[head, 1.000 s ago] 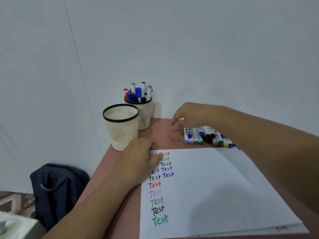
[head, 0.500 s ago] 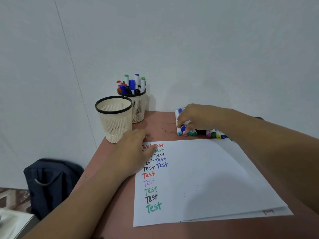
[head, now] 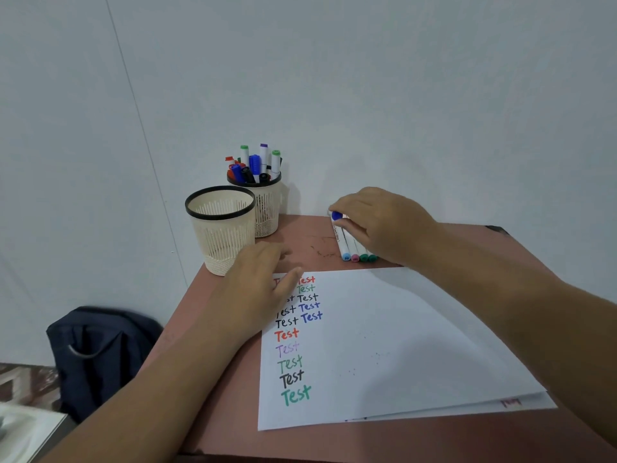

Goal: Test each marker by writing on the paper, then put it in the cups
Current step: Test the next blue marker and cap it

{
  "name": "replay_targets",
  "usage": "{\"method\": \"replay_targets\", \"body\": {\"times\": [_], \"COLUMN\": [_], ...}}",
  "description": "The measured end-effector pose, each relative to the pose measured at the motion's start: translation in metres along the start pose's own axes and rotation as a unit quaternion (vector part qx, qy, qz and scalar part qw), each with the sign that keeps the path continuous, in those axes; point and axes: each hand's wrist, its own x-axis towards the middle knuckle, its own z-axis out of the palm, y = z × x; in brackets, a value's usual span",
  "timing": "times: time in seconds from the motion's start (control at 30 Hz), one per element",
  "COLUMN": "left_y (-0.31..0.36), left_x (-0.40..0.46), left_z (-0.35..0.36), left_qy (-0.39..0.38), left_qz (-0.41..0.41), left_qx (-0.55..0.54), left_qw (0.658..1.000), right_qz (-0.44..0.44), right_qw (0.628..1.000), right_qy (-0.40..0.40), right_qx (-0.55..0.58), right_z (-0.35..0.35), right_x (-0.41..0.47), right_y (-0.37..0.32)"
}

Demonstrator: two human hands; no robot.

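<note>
At twelve o'clock from my left hand (head: 257, 289) stands a cream slatted plastic cup with a black rim (head: 221, 228); its twin at one o'clock (head: 266, 208) bristles with red, blue, green, purple and black caps. My right hand (head: 377, 222) covers a blue-capped white marker (head: 337, 216). The white paper sheet (head: 384, 345) shows "Test" in red, green, black, blue and purple on the reddish-brown tabletop (head: 300, 235).

A dark blue backpack (head: 100, 355) sits on the floor left of the reddish table (head: 213, 412).
</note>
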Motion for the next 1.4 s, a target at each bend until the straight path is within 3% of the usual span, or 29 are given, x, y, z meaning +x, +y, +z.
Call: {"method": "replay_targets", "body": {"times": [0.1,0.23,0.4,0.6,0.67,0.8,0.87,0.93,1.07,1.2,1.4], "left_y": [-0.001,0.002,0.006,0.009,0.009,0.010,0.010,0.009,0.006,0.000,-0.003], "left_x": [-0.001,-0.003,-0.004,-0.006,-0.007,-0.010,-0.012,-0.012,-0.005,0.001,0.000], "left_z": [0.000,-0.003,-0.007,-0.010,-0.011,-0.015,-0.018,-0.020,-0.015,-0.004,-0.003], "left_qy": [0.029,0.037,0.003,-0.011,-0.013,-0.010,-0.003,0.002,-0.007,-0.030,-0.051], "left_qz": [0.016,0.040,0.072,0.047,0.055,0.034,0.020,-0.007,-0.087,-0.071,-0.058], "left_qx": [-0.017,-0.035,-0.068,-0.096,-0.092,-0.139,-0.154,-0.138,-0.060,0.008,0.024], "left_qw": [0.999,0.998,0.995,0.994,0.994,0.990,0.988,0.990,0.994,0.997,0.997], "right_qz": [0.076,0.209,0.355,0.459,0.483,0.498,0.493,0.511,0.559,0.551,0.532], "right_qw": [0.988,0.929,0.798,0.663,0.635,0.627,0.628,0.606,0.574,0.603,0.641], "right_qy": [0.056,0.072,0.096,0.107,0.086,0.078,0.107,0.134,0.069,-0.005,-0.036], "right_qx": [0.121,0.298,0.478,0.582,0.596,0.594,0.592,0.594,0.594,0.577,0.552], "right_z": [-0.015,-0.027,-0.030,-0.026,-0.023,-0.026,-0.028,-0.029,-0.021,-0.013,-0.009], "right_x": [0.003,-0.005,-0.009,-0.003,0.000,0.006,0.008,0.007,-0.012,-0.032,-0.036], "right_y": [-0.032,-0.065,-0.094,-0.112,-0.116,-0.121,-0.122,-0.120,-0.120,-0.124,-0.129]}}
